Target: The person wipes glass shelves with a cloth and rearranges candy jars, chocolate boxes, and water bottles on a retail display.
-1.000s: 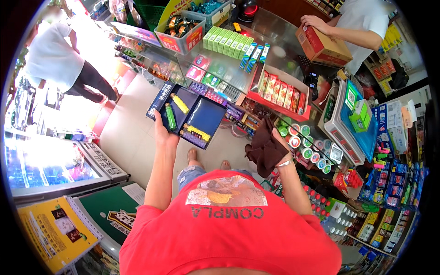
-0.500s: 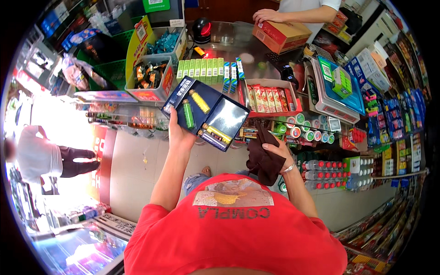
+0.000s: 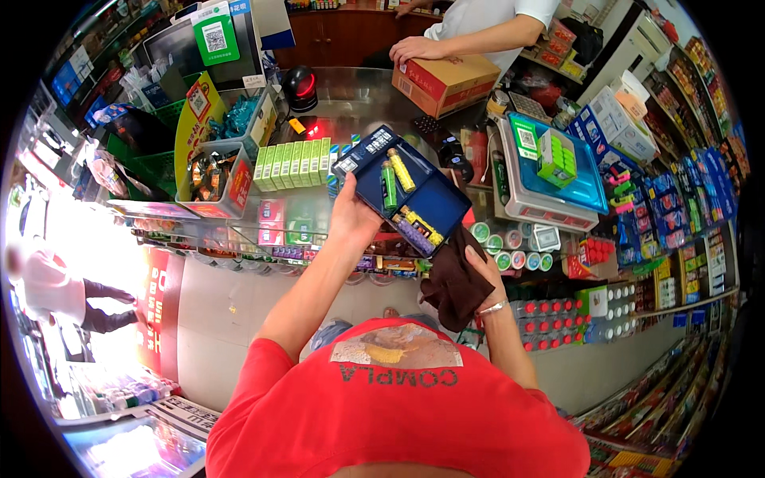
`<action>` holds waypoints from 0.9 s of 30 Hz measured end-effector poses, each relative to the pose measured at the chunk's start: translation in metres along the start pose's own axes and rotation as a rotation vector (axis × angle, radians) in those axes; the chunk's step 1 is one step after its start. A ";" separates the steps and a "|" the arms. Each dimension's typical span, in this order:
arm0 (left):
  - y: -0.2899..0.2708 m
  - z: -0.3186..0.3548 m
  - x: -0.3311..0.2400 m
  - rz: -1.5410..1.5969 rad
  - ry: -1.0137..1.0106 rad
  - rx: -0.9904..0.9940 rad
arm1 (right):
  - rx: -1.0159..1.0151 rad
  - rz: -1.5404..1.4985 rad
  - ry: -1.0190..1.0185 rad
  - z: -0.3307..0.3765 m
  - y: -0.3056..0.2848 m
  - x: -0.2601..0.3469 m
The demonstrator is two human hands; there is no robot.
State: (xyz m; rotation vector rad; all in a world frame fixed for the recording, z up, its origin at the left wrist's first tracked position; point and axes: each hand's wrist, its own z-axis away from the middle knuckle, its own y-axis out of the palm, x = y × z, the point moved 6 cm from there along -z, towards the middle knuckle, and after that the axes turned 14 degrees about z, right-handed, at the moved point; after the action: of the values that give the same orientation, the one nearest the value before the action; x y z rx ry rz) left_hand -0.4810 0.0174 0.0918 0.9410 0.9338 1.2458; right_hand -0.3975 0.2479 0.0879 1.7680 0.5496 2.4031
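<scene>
My left hand [image 3: 353, 217] grips the left edge of a dark blue open box [image 3: 446, 201], tilted above the counter's front. In the box's left compartment lie a green corked vial [image 3: 389, 186] and a yellow vial [image 3: 402, 170]. A purple vial [image 3: 413, 234] and another yellow vial [image 3: 423, 222] rest along its lower side, while the upper right compartment shows a bare blue bottom. Close to the box's lower right corner, my right hand [image 3: 485, 273] is closed around a bunched dark brown cloth [image 3: 451, 285].
The glass counter [image 3: 351, 88] holds a row of green cartons [image 3: 292, 165], candy bins [image 3: 217, 187] and a scanner [image 3: 300, 86]. Across it, a person's hand [image 3: 416, 49] rests on a cardboard box [image 3: 446, 82]. Bottled drinks [image 3: 550, 319] stand low at the right.
The blue box has moved right along the counter, its lower corner now close to the brown cloth. My view has shifted, so the counter goods sit further left. Both hands keep their holds.
</scene>
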 end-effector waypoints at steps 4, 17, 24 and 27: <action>0.002 -0.016 0.031 0.042 0.028 -0.033 | -0.027 -0.144 -0.018 -0.019 -0.043 0.012; -0.024 0.003 0.054 -0.081 0.020 -0.250 | -0.037 -0.062 0.004 -0.055 -0.099 0.012; -0.020 0.042 0.039 -0.077 -0.050 -0.097 | 0.012 -0.013 0.001 -0.060 -0.113 0.015; -0.022 0.066 0.031 -0.068 -0.036 0.013 | 0.000 0.042 0.017 -0.057 -0.128 0.014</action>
State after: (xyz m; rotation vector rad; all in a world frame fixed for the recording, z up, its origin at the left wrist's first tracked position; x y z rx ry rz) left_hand -0.4093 0.0425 0.0912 0.9319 0.9385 1.1633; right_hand -0.4716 0.3579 0.0407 1.7782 0.5203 2.4478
